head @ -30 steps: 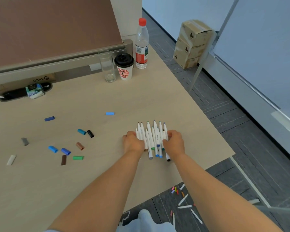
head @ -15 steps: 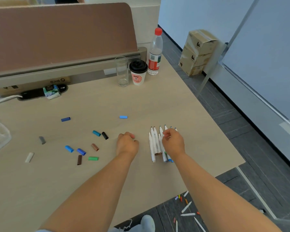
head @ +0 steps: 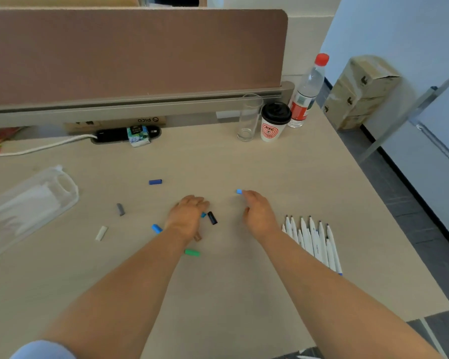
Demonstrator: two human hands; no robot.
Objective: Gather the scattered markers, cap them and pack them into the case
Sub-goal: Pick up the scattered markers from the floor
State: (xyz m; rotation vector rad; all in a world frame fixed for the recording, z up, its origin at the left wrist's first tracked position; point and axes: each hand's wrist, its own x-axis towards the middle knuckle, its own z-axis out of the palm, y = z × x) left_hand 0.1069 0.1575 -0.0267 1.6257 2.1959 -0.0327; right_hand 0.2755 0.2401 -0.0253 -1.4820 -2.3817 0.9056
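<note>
Near the right edge of the counter (head: 231,294), the uncapped white markers (head: 312,242) lie side by side in a row, tips pointing away, just beside the right forearm. Their caps lie loose to the left: a light blue cap (head: 239,191), a black cap (head: 212,218), a green cap (head: 191,252), a blue cap (head: 156,228), a grey cap (head: 120,209), a white cap (head: 101,233) and, farther off, a dark blue cap (head: 155,181). The clear plastic case (head: 36,203) sits well apart at the far left. The right hand (head: 257,213) reaches with released fingers (head: 248,194), their tips at the light blue cap and the thumb clear of it, so nothing is grasped. The left hand (head: 188,216) hovers palm down among the caps, fingers also released. The caps are small and round, so a sweeping nudge would likely send them rolling. The right forearm could brush the marker row toward the nearby edge. Matching colours will be fiddly, since the tips are tiny.
</note>
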